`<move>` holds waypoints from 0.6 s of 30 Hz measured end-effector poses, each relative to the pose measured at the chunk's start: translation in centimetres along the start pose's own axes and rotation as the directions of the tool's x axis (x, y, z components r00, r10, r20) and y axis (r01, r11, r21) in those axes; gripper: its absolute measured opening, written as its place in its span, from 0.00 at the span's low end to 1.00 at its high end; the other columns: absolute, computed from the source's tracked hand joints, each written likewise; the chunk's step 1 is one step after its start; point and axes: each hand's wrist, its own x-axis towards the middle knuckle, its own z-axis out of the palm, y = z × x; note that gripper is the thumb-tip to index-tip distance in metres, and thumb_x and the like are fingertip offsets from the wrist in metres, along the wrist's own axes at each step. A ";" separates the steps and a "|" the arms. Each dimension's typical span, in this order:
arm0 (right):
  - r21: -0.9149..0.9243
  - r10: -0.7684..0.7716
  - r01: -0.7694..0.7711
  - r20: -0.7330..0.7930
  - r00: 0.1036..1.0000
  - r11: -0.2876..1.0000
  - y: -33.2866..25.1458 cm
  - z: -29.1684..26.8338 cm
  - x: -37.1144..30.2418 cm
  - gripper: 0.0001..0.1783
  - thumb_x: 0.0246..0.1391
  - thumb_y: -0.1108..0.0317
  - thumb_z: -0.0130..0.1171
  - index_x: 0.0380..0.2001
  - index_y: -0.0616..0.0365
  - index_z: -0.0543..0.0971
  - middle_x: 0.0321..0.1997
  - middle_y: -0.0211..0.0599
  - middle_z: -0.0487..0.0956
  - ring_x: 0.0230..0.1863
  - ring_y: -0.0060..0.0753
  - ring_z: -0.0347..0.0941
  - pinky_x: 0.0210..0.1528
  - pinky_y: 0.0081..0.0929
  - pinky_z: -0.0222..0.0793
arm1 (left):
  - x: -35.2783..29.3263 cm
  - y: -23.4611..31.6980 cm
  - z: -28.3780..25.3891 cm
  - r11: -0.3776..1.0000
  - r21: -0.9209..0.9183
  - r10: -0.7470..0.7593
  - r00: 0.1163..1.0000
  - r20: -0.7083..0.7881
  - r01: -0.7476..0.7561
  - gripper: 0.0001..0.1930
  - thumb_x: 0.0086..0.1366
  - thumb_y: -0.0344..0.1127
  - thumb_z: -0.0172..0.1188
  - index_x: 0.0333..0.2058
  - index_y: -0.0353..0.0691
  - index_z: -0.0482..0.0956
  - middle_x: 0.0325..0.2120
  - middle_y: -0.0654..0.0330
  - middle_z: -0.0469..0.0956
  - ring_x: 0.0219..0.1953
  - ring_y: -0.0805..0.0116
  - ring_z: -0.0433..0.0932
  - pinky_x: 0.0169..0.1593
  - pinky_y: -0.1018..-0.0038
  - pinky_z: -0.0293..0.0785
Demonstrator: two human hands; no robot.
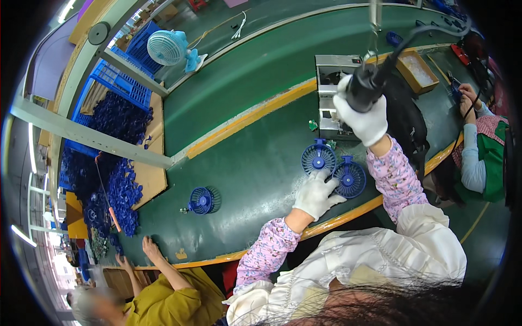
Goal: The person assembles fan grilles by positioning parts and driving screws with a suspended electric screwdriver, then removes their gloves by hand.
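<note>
In the head view, the left hand (314, 196), fingers apart, rests at one blue fan (317, 156) and another blue fan (350, 178) on the green counter (255, 179), maybe so they won't slide. The right hand (363, 118) has its fingers wrapped round a black tool (363, 88), hung up perhaps to feel lighter.

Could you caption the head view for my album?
At a green workbench, the gloved left hand touches blue fan cages while the gloved right hand grips a black tool.
</note>
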 end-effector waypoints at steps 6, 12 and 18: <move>0.173 0.238 -0.272 0.192 0.952 0.947 -0.8 1.4 -3.9 0.15 0.43 0.84 0.57 0.36 0.60 0.70 0.23 0.27 0.71 0.20 0.18 0.68 0.22 0.17 0.64 | 0.1 0.2 -0.2 1.000 -0.024 -0.006 1.000 0.009 0.006 0.20 0.44 0.48 0.66 0.33 0.40 0.78 0.39 0.51 0.72 0.43 0.52 0.70 0.45 0.61 0.69; 0.032 0.250 -0.268 0.262 0.932 0.963 1.3 2.3 -5.3 0.13 0.41 0.83 0.59 0.32 0.58 0.73 0.29 0.26 0.71 0.32 0.17 0.68 0.42 0.20 0.65 | 0.1 0.0 0.2 0.999 -0.035 0.002 1.000 0.012 -0.002 0.20 0.44 0.48 0.66 0.33 0.41 0.78 0.40 0.51 0.72 0.44 0.52 0.70 0.45 0.61 0.68; 0.014 0.218 -0.233 0.298 0.929 0.972 1.6 2.7 -5.4 0.12 0.40 0.82 0.60 0.30 0.58 0.73 0.29 0.26 0.71 0.31 0.17 0.68 0.39 0.20 0.66 | 0.0 0.0 0.1 0.999 -0.029 -0.031 0.998 0.054 0.033 0.20 0.45 0.48 0.66 0.34 0.42 0.78 0.41 0.51 0.72 0.45 0.52 0.69 0.46 0.61 0.68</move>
